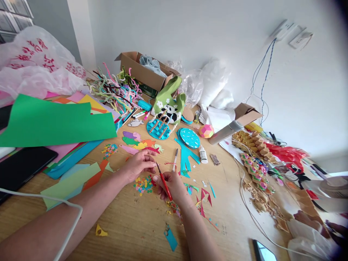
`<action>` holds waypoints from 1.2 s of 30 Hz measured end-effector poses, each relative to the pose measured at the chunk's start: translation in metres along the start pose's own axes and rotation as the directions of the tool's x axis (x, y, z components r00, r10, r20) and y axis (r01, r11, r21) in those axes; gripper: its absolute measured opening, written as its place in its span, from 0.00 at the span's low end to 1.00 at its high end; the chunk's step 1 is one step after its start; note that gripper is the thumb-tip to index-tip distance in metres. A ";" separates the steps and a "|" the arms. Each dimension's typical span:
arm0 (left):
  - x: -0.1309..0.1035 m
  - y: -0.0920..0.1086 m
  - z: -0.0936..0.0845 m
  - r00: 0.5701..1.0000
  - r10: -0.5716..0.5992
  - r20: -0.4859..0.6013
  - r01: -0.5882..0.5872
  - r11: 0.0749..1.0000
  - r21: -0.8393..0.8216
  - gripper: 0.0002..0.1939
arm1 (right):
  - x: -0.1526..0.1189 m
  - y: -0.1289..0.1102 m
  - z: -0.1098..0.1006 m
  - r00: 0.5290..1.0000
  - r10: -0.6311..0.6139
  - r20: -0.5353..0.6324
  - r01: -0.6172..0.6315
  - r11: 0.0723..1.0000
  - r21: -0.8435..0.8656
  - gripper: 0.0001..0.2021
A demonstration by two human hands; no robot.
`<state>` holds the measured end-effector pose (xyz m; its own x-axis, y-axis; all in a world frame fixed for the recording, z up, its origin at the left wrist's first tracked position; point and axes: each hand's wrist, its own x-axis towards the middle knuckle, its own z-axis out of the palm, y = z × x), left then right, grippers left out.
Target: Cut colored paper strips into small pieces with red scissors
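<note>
My right hand is closed around a slim red-handled tool with a dark pointed tip. The tip points up and left toward my left hand, whose thumb and fingers are pinched together; what they hold is too small to make out. Below the hands lies a pile of small coloured paper dots. Just beyond my left hand are several coloured paper fish. Near my right hand are a pen-like tool and red paper scraps.
Coloured paper sheets and a black device lie left. At the back are pipe cleaners, a cardboard box and a green panda bag. A glue bottle, grey cylinder and egg cartons stand right. A white cable crosses my left arm.
</note>
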<state>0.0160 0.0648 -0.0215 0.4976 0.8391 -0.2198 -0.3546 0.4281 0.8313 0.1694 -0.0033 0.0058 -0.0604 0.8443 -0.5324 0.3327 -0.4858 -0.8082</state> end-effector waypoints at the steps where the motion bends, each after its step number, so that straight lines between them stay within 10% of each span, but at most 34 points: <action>1: 0.000 0.000 0.000 1.000 0.003 0.004 -0.003 1.000 0.006 0.20 | 0.000 -0.001 0.000 1.000 -0.001 -0.003 0.001 1.000 0.001 0.19; 10: 0.004 -0.002 -0.001 0.976 0.215 -0.037 -0.174 0.869 0.462 0.15 | -0.005 -0.004 -0.002 0.984 -0.098 -0.152 0.051 0.956 -0.290 0.18; 18: -0.010 0.004 0.007 0.829 0.502 0.246 -0.532 0.574 0.623 0.13 | -0.015 -0.012 0.002 0.904 -0.367 -0.221 -0.081 0.359 -0.930 0.13; 23: -0.008 0.000 0.009 0.905 0.398 0.150 -0.384 0.613 0.691 0.08 | -0.018 -0.013 0.002 0.906 -0.408 -0.112 -0.031 0.200 -0.979 0.09; 30: -0.004 -0.002 0.010 0.956 0.292 0.010 -0.265 0.855 0.447 0.08 | -0.020 -0.012 0.004 0.893 -0.439 -0.102 -0.009 0.208 -0.978 0.08; 36: 0.004 0.002 0.003 0.944 0.233 -0.232 -0.234 0.972 0.026 0.10 | -0.021 -0.015 -0.004 0.864 -0.394 -0.314 -0.056 0.543 -0.838 0.19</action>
<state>0.0200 0.0678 -0.0192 0.2036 0.9701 -0.1323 -0.4404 0.2114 0.8726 0.1694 -0.0124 0.0302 0.1119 0.9918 -0.0622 0.9724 -0.1221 -0.1987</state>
